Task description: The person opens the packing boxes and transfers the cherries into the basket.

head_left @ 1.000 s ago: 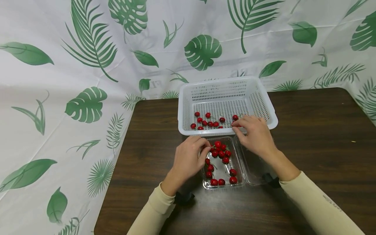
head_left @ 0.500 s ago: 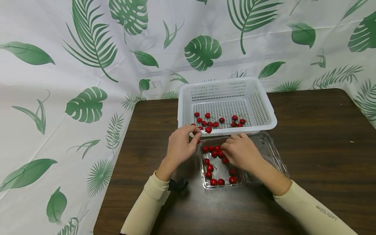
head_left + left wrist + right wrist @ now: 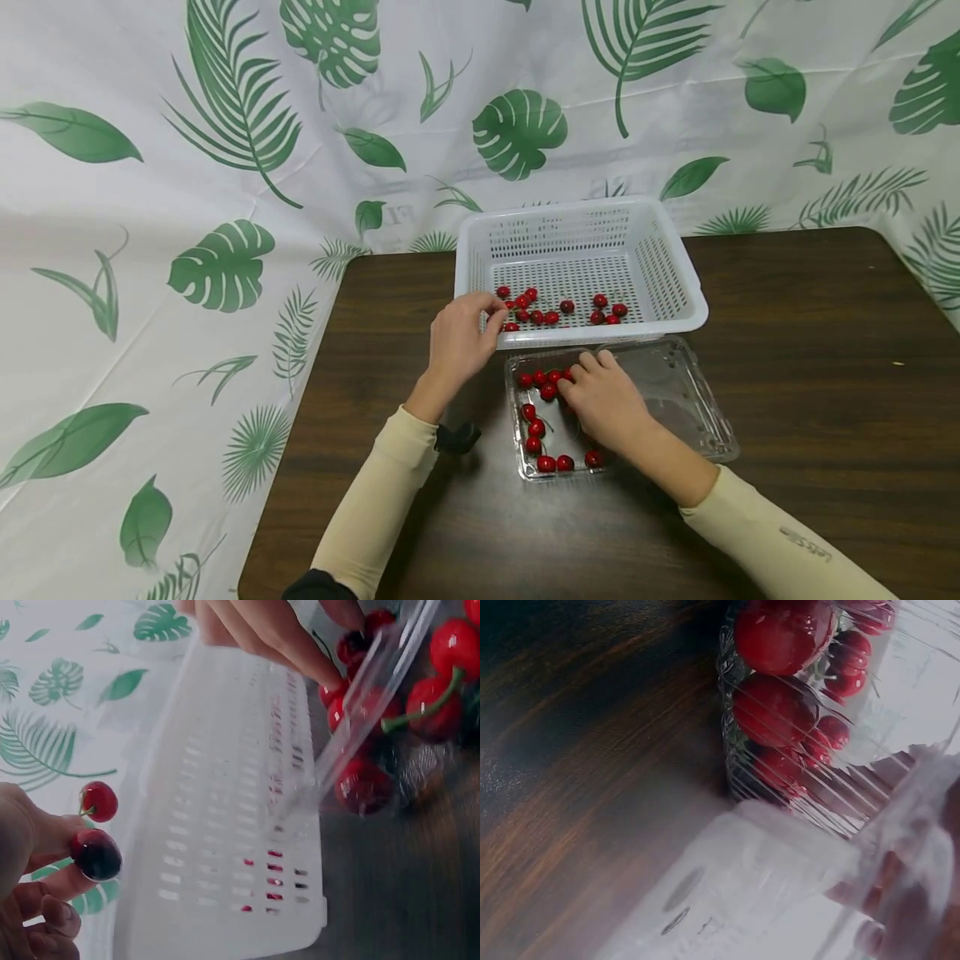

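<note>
In the head view my left hand (image 3: 461, 340) is over the near left corner of the white basket (image 3: 577, 335). Its fingers pinch a red cherry (image 3: 98, 801) by the stem in the left wrist view, and a dark cherry (image 3: 96, 855) sits against the same fingers. My right hand (image 3: 606, 402) reaches into a clear plastic clamshell (image 3: 516, 468), its fingertips by the cherries there. Whether it grips one is hidden. Loose cherries (image 3: 537, 427) line the left and near sides of the clamshell; others bunch at the far side.
Several cherries (image 3: 597, 317) lie in the basket, mostly toward its near side. The clamshell's open lid (image 3: 693, 400) lies flat on the dark wooden table (image 3: 810, 350), to the right. A leaf-print cloth (image 3: 420, 183) hangs behind and at left.
My left hand has gone from the clamshell's left edge up to the basket, carrying cherries. My right hand has come from the basket into the clamshell, then slightly left.
</note>
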Tool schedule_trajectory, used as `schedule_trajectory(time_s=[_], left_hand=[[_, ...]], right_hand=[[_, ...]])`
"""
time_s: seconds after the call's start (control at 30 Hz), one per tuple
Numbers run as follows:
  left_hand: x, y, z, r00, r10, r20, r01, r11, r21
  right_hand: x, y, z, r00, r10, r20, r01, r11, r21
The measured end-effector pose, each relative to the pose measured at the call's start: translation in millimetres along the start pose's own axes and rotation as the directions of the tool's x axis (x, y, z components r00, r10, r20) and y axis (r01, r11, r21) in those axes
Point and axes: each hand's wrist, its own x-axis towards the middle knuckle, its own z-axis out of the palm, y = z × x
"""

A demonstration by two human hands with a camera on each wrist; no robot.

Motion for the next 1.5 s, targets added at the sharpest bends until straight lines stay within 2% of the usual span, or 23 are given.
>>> schedule_trajectory(time_s=[0.13,0.27,0.43,0.63,0.8,0.87,0.93,1.07,1.13,1.17,1.23,1.33,1.37,1.43,1.5], left_hand=[[5.2,-8.1,7.2,1.0,-0.014,-0.011,0.014,1.0,0.019],[8.6,-12.3,11.6,0.999,-0.051,0.001,0.051,0.999,0.003],[11.2,-13.6,13.4,0.997,-0.079,0.023,0.079,0.997,0.008],[8.6,-12.0,13.3,0.996,-0.078,0.032,0.078,0.997,0.007],[-1.4,-3.9,15.2,1.0,0.0,0.001,0.0,1.0,-0.003],[-8.0,2.6,16.4,0.997,0.073,-0.004,-0.073,0.997,-0.004],[-15.8,10.2,17.2,0.988,0.156,-0.006,-0.156,0.988,-0.005],[-32.8,24.6,15.8,0.96,0.279,0.021,-0.279,0.96,-0.014],[-40.2,30.9,13.8,0.946,0.309,0.097,-0.311,0.95,0.005],[-43.5,33.2,13.6,0.935,0.318,0.159,-0.327,0.945,0.034],[-48.7,37.7,13.9,0.896,0.329,0.297,-0.372,0.923,0.101],[-53.8,42.4,17.0,0.821,0.313,0.478,-0.439,0.881,0.176],[-55.2,43.4,18.5,0.799,0.305,0.518,-0.455,0.87,0.189],[-58.0,45.7,20.8,0.764,0.294,0.574,-0.478,0.856,0.198],[-60.9,47.9,22.4,0.738,0.284,0.612,-0.502,0.837,0.217]], right_hand=[[1.2,-1,2,1.0,0.003,-0.014,-0.003,1.0,-0.024],[2.3,-2,4,0.999,0.014,-0.03,-0.015,0.999,-0.048],[2.9,-2,4,1.0,0.025,-0.014,-0.026,0.998,-0.051],[3.1,-1,4,1.0,0.013,0.004,-0.013,0.999,-0.045],[3.0,0,5,1.0,0.002,0.01,-0.001,0.999,-0.037],[3.3,0,5,1.0,0.003,0.022,-0.002,0.999,-0.04],[3.8,0,5,0.999,0.003,0.039,-0.001,0.999,-0.052],[4.3,-1,4,0.998,-0.003,0.062,0.008,0.996,-0.084],[4.4,-1,4,0.998,-0.006,0.055,0.011,0.996,-0.093],[4.5,-1,4,0.999,-0.004,0.049,0.009,0.995,-0.096],[4.6,-1,5,0.999,-0.001,0.038,0.004,0.995,-0.098],[4.7,-1,6,1.0,0.007,0.031,-0.003,0.994,-0.107],[4.4,-1,6,0.999,0.007,0.035,-0.003,0.994,-0.113],[4.1,-1,7,0.999,0.005,0.041,0.0,0.993,-0.119],[3.8,-2,7,0.999,-0.001,0.045,0.006,0.993,-0.121]])
